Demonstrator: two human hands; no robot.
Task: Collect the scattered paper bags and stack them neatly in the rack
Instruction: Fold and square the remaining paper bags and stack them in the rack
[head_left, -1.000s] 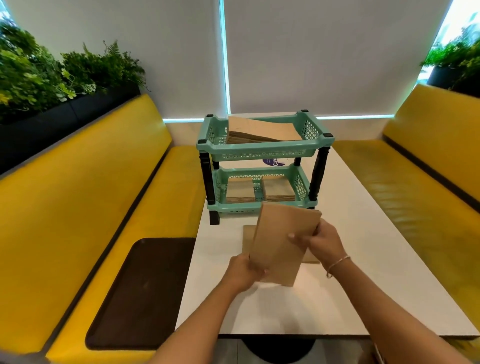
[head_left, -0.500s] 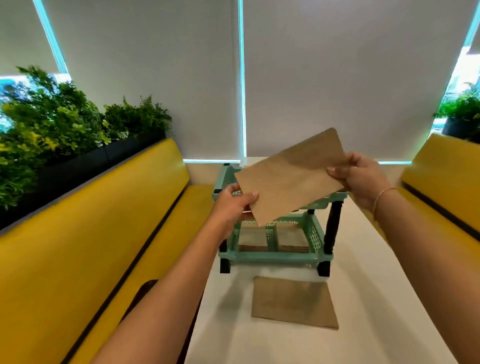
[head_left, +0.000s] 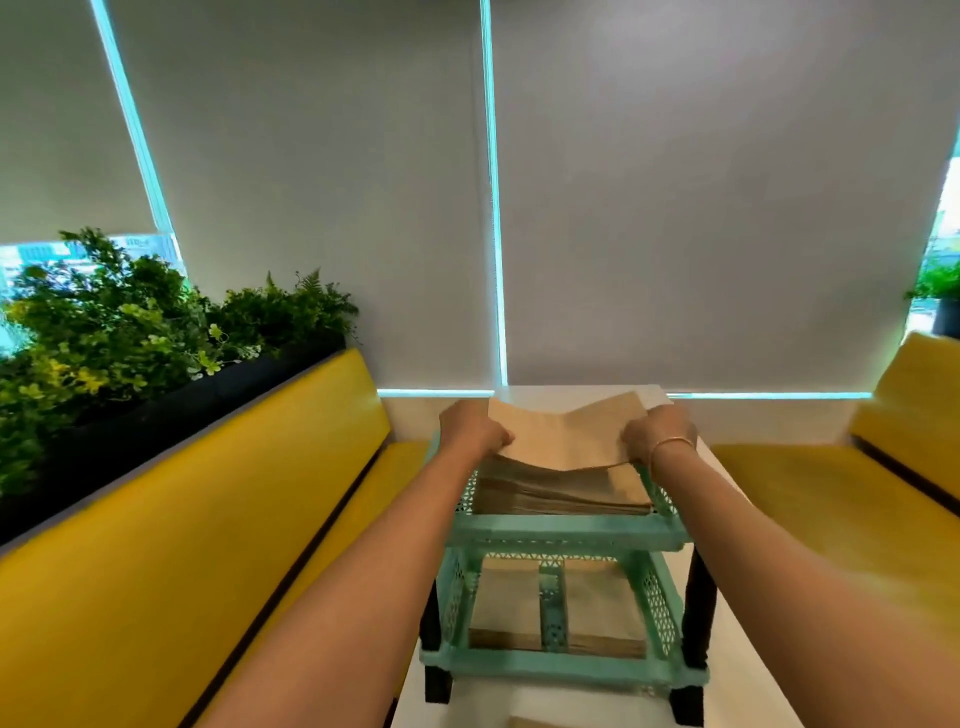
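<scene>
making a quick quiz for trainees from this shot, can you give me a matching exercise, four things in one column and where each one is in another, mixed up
Things:
1. paper bag
2. stack of bags
3. two lower piles
4. plants

Places:
A. bottom tier of the rack
B. behind the left yellow bench
C. held between the left hand and the right hand, sagging in the middle
D. lying in the top tier

Pairs: 1-C, 2-D, 3-A, 4-B
</scene>
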